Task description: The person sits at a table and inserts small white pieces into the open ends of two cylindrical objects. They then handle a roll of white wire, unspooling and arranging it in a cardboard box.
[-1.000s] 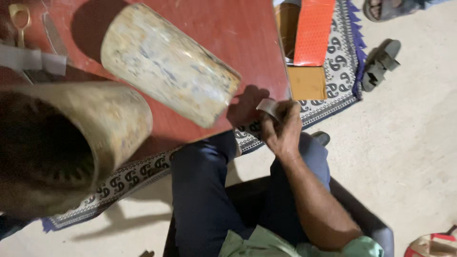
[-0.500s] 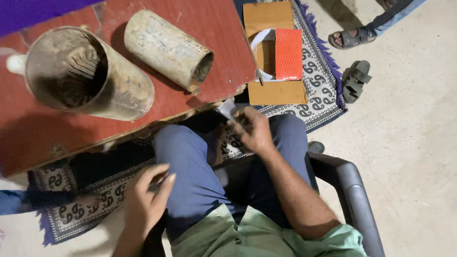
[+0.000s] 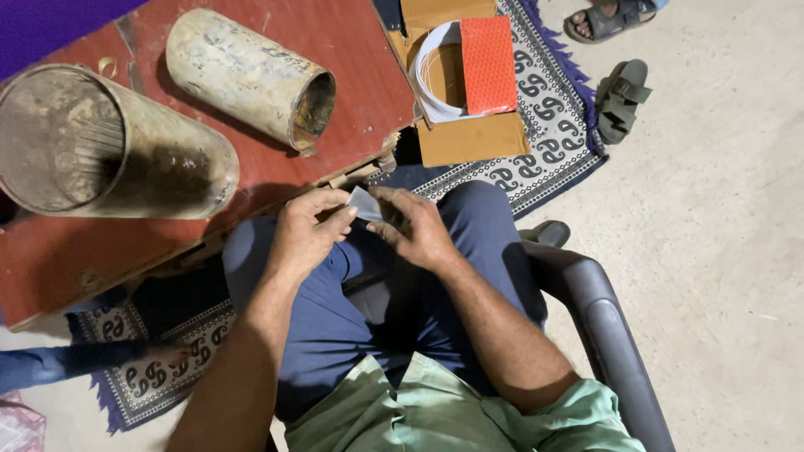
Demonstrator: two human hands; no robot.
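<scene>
1. Grey, thin sheet piece (image 3: pixel 365 203) sits above the lap, pinched between left hand (image 3: pixel 303 234) and right hand (image 3: pixel 416 228).
2. Best kept taut, fingertips near its edges, clear of the red table (image 3: pixel 352 67).

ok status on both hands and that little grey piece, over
Left hand and right hand both pinch the small grey piece above the lap. Red table edge just ahead, two worn cylinders on it. Nothing between the hands.

The person is wearing dark blue trousers (image 3: pixel 335 326) and a pale green shirt (image 3: pixel 435 414), forearms showing bare.
</scene>
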